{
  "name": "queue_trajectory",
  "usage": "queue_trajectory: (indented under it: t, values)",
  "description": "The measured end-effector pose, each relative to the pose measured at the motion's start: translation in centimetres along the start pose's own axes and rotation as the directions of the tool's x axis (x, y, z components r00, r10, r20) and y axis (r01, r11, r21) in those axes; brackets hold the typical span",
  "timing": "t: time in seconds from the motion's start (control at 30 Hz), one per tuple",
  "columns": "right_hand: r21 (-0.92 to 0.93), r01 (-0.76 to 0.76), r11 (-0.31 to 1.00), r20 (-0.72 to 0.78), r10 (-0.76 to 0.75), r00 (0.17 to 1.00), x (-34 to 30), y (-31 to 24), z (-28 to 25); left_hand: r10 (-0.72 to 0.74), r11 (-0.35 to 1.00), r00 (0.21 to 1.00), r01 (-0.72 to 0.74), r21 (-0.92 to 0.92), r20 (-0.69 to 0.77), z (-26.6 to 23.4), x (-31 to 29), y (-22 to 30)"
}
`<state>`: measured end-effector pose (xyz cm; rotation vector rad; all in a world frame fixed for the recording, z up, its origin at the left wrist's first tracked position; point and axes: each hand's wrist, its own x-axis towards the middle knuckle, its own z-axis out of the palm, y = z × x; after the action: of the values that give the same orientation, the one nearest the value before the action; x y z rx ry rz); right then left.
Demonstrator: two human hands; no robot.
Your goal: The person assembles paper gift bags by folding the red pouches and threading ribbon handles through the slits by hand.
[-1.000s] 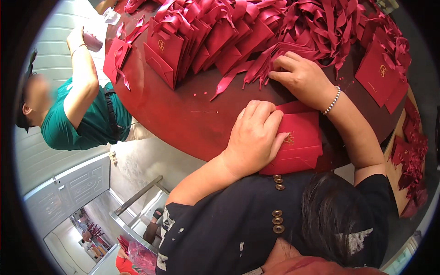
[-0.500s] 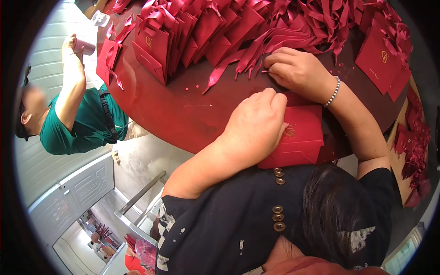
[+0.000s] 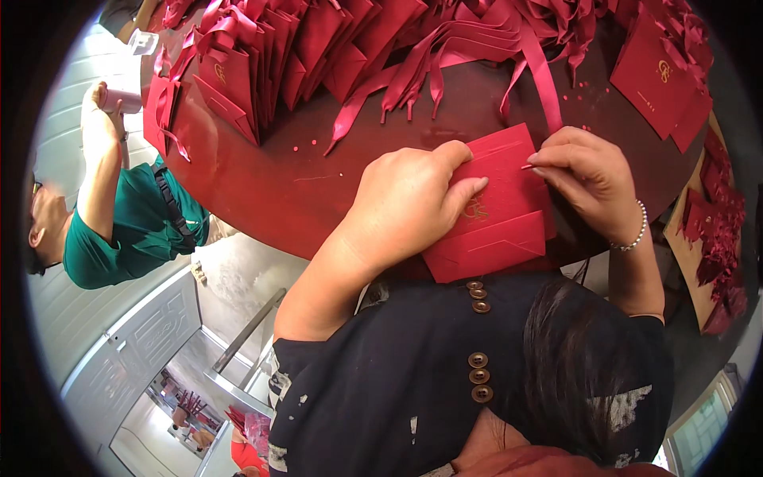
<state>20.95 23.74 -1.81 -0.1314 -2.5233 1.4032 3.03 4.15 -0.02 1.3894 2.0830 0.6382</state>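
Head view: left hand (image 3: 413, 203) pressed flat on red folded bag (image 3: 497, 211), right hand (image 3: 588, 179) pinching ribbon end (image 3: 528, 166) at its upper-right edge.

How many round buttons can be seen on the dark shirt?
6 buttons, in two groups of three down the shirt front: the upper group just below the flat red bag, the lower group further down. Folds may hide more.

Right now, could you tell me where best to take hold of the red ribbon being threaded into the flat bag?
Pinch the ribbon near its free end, coming from the right, where the right hand already holds it at the bag edge; the left hand covers the bag's left side.
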Motion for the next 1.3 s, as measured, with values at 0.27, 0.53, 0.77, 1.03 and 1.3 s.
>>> queue_trajectory:
  t: [0.27, 0.53, 0.77, 1.03, 1.3]
  values:
    - [-0.121, 0.049, 0.991, -0.090, -0.060, 0.994, 0.0, -0.6, 2.9, -0.007, 0.971, 1.000, 0.011, -0.237, 0.019, 0.4, 0.5, -0.7]
    - [-0.315, 0.118, 0.942, -0.103, -0.158, 0.982, 0.6, -1.4, 3.5, 0.025, 0.965, 0.999, -0.037, -0.261, -0.048, 0.9, 0.0, -0.1]
    - [-0.621, 0.196, 0.759, 0.051, -0.210, 0.976, 0.7, -3.6, 4.2, 0.154, 0.972, 0.965, -0.187, -0.144, -0.211, 2.1, -0.4, 0.3]
    - [-0.527, 0.191, 0.828, 0.049, -0.195, 0.980, 1.0, -3.6, 3.7, 0.173, 0.969, 0.963, -0.203, -0.138, -0.205, 1.8, -0.7, -0.2]
    - [-0.441, 0.282, 0.852, 0.102, -0.264, 0.959, 2.1, -3.1, 0.5, 0.329, 0.926, 0.923, -0.357, -0.123, -0.202, 1.5, -0.6, 0.3]
